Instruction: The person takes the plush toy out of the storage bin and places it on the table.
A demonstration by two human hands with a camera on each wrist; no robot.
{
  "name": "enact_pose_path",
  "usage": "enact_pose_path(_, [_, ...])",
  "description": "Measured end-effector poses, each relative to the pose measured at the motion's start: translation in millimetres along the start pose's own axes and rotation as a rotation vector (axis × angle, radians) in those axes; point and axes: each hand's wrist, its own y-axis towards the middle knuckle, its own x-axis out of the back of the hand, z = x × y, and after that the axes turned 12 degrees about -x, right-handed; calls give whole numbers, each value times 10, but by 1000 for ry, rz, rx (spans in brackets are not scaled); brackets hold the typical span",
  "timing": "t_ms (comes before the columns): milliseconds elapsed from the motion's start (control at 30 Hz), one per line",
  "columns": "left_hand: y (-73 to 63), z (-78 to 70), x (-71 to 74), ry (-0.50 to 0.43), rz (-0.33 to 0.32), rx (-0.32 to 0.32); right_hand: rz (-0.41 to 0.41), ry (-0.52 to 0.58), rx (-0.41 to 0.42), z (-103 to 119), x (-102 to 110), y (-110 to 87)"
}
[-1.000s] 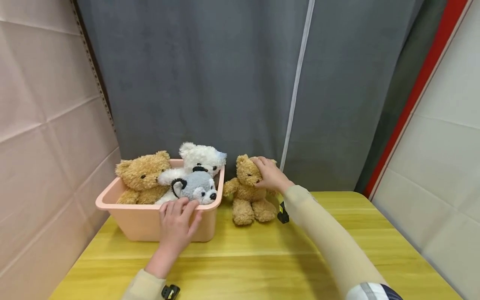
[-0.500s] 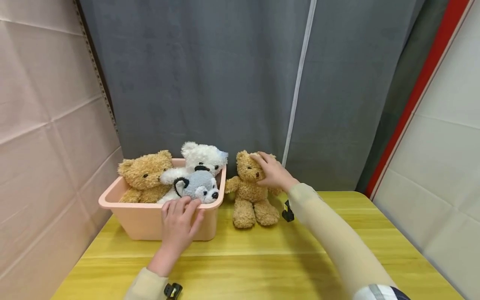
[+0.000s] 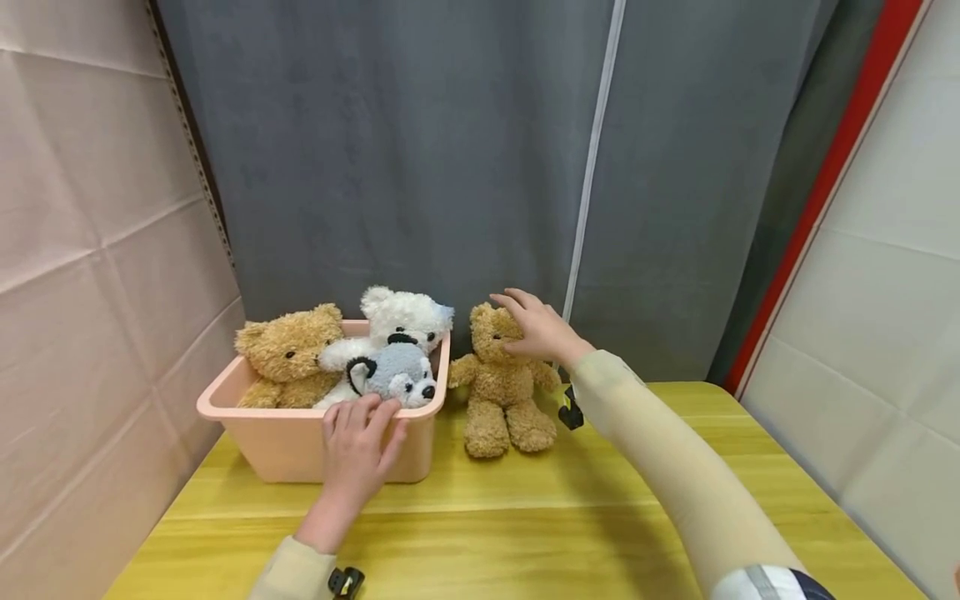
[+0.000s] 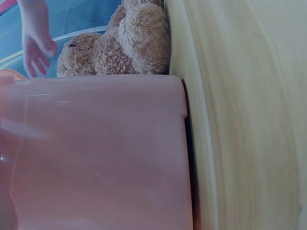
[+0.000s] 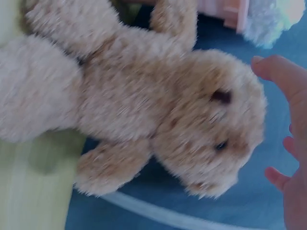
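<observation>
Your right hand (image 3: pixel 542 329) is at the head of the teddy bear (image 3: pixel 504 383). Its fingers are extended and spread, with nothing held; in the right wrist view a gap shows between them and the plush. The teddy bear is upright on the desk (image 3: pixel 495 533), near the rear edge, legs forward, just beside the right-hand wall of the pink bin (image 3: pixel 277 446). In the head view, your hand covers part of its head.

Your left hand (image 3: pixel 358 446) rests on the near rim of the pink bin. Its fingers lie slightly parted over the rim, thumb to the outer side; you cannot tell from these views whether the tips curl round the inner edge.

Note the contents of the pink bin: a tan bear (image 3: pixel 288 346) on the left; a white bear (image 3: pixel 405 310) at the rear right, one arm extended toward the tan bear; and a grey-and-white dog (image 3: pixel 397 371) in front of it, its head just above the near right corner. Behind the desk hangs a grey curtain (image 3: pixel 420 150) with a white strip (image 3: pixel 592 167).
</observation>
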Motion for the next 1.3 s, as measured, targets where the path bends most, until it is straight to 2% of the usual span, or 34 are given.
enact_pose_path(333, [-73, -27, -10, 5, 9, 1, 8, 53, 73, 454, -20, 182])
enact_pose_path(567, [-62, -48, -27, 3, 23, 4, 24, 101, 151, 720, -31, 215])
enact_pose_path(800, [-20, -23, -32, 10, 14, -16, 116, 165, 282, 914, -84, 123])
enact_pose_path(1000, [-24, -7, -38, 33, -2, -34, 188, 192, 465, 1064, -200, 109])
enact_pose_path(1133, [-31, -12, -34, 43, -9, -34, 220, 155, 510, 1171, -254, 123])
enact_pose_path(1300, [-31, -21, -31, 54, -15, -34, 216, 100, 537, 1242, -306, 160])
